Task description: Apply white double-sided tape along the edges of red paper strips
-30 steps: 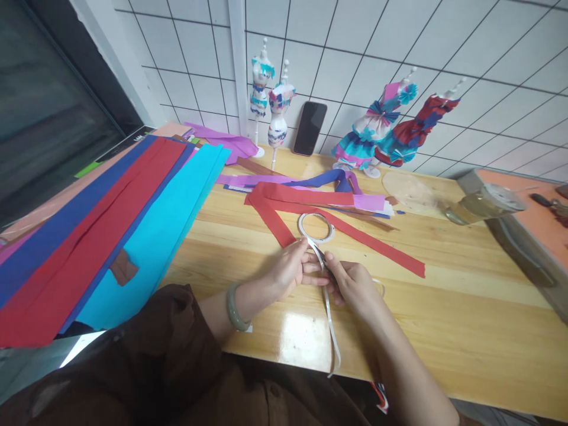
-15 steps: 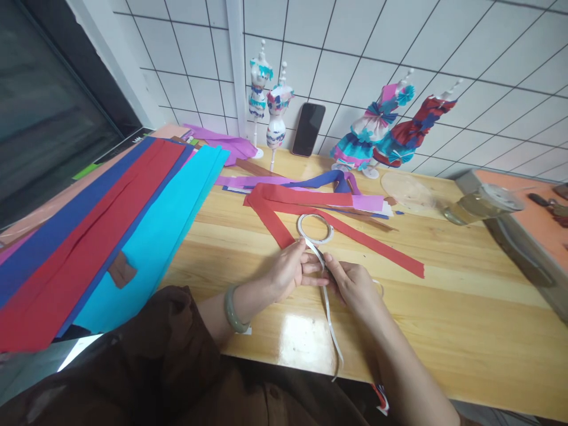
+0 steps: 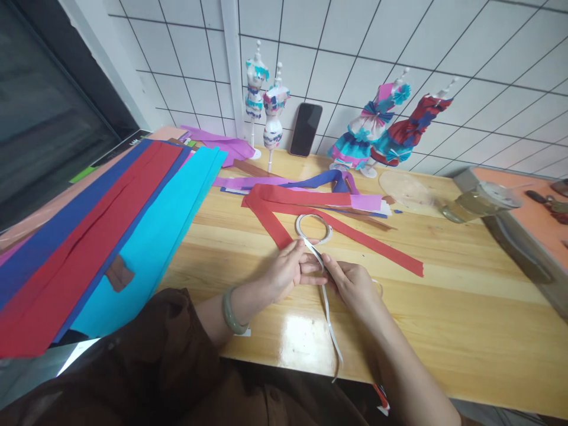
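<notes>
My left hand (image 3: pixel 288 269) pinches a narrow white tape strip (image 3: pixel 327 316) between thumb and forefinger, its other fingers stretched out behind. The strip curves down past both hands and dangles near the table's front edge. Close by on the right, my right hand (image 3: pixel 352 284) is closed on a thin dark tool (image 3: pixel 318 254) that lies along the strip; its kind is mostly hidden. Just beyond my fingertips is a white tape roll (image 3: pixel 329 235), flat on the table. A long red crepe paper strip (image 3: pixel 377 244) lies folded around it.
Crepe paper sheets in turquoise (image 3: pixel 173 231), red and blue are stacked at left. Behind stand small dress forms (image 3: pixel 273 118), a phone (image 3: pixel 306 129) against the tiled wall, and forms in paper dresses (image 3: pixel 366 130). A glass jar (image 3: pixel 481 202) stands at right beside an orange-topped box (image 3: pixel 532 228).
Both hands hold nearly the same pose on the tape strip. The whole view has shifted very slightly.
</notes>
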### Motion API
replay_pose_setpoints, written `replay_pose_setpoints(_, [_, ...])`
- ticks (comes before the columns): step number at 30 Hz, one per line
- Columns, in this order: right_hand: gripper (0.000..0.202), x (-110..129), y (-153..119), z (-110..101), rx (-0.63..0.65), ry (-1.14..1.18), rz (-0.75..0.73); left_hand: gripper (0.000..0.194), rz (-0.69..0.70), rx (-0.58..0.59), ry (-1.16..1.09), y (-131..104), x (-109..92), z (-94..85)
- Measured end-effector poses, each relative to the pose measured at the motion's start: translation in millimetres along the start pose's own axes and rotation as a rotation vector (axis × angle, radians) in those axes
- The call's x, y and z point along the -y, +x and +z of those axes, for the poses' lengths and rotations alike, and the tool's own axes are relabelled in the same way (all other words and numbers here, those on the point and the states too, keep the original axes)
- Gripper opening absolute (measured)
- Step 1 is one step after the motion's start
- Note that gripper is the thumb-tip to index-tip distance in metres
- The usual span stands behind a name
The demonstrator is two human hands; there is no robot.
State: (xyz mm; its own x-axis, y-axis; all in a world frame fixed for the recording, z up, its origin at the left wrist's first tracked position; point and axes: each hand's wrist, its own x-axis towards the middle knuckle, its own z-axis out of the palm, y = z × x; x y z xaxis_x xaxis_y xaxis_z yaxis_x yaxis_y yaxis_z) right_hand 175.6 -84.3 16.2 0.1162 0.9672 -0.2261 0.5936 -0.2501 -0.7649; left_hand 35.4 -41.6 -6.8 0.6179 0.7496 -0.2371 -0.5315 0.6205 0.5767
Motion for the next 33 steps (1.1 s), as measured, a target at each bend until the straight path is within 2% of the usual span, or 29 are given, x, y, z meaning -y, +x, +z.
replay_pose_setpoints(12, [0.054, 1.6, 0.1, -0.7, 0.005, -0.026, -0.010, 0.028, 0.029, 0.016, 0.045, 2.3, 4.6, -4.1])
replay_pose_setpoints(17, [0.054, 4.4, -0.6, -1.7, -0.003, -0.034, -0.021, 0.025, 0.020, -0.021, 0.045, 2.9, 3.7, -1.6])
replay_pose_setpoints(33, [0.059, 2.0, 1.0, -0.8, -0.014, -0.062, -0.042, 0.023, 0.017, -0.039, 0.058, 2.1, 2.2, 0.7])
